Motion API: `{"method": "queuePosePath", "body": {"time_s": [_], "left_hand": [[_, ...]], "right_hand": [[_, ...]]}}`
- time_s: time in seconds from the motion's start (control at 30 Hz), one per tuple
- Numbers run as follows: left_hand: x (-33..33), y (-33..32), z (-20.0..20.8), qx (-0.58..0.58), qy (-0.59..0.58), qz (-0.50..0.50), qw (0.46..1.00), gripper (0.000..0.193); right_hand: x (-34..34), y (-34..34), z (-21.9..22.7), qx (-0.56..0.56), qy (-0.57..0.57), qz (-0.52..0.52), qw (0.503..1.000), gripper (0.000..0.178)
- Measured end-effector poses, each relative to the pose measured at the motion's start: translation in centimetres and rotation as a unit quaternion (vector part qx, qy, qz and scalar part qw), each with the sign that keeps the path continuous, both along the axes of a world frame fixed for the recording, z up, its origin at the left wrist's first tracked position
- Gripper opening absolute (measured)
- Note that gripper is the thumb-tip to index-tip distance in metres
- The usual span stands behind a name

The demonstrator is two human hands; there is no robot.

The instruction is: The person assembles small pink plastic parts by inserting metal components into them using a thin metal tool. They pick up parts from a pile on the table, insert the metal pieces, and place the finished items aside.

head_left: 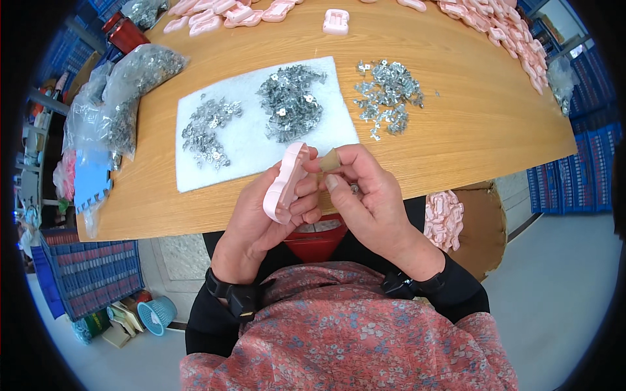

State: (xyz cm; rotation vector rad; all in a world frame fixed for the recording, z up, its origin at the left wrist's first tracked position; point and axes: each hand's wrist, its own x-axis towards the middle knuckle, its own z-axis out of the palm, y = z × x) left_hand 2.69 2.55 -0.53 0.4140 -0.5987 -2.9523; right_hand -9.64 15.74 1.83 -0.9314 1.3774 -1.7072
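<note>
A pink plastic casing (285, 179) was clasped by the left hand (250, 214) — the right hand (375, 201)'s grip could not be told.

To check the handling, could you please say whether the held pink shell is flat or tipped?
Tipped: the left hand holds the pink shell on edge, its hollow side turned toward the right hand.

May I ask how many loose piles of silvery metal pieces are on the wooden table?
3: left pile and middle pile on the white rectangular mat; right pile on the wooden table.
</note>
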Motion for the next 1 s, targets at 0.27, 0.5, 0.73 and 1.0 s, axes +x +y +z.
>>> {"method": "queuePosePath", "body": {"time_s": [0.27, 0.5, 0.73, 1.0], "left_hand": [[-1.6, 1.7, 0.9, -0.159, -0.097, 0.128, 0.974, 0.038], [-2.4, 2.6, 0.9, -0.263, -0.069, 0.094, 0.958, 0.039], [0.0, -1.1, 1.9, -0.428, -0.005, -0.204, 0.880, 0.049], [3.3, -1.9, 1.5, -0.245, -0.052, -0.184, 0.951, 0.046]], "right_hand": [[0.5, -0.2, -0.1, -0.009, 0.236, -0.049, 0.970, 0.046], [-1.6, 2.3, -0.4, 0.009, 0.205, -0.086, 0.975, 0.033], [-2.3, 4.3, 1.5, 0.126, 0.188, 0.099, 0.969, 0.028], [-3.6, 0.8, 1.5, 0.104, 0.262, -0.010, 0.959, 0.022]]}}
